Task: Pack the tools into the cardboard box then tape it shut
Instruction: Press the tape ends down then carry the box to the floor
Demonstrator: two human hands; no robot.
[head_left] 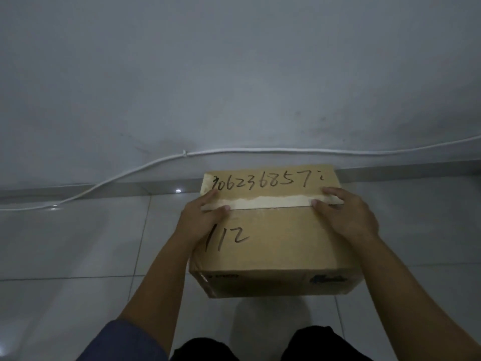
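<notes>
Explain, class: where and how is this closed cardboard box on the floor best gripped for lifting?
Probably by its two short ends, one palm from each side, low down. The cardboard box lies flat, wide and closed; left hand and right hand already sit near those ends.

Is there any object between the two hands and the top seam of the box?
Nothing visible is. The left hand and right hand lie directly on the closed cardboard box, at the two ends of its pale seam strip.

Left hand (201, 217) and right hand (346, 213) spread flat, palms down (no grip closed), forearms extended forward
</notes>
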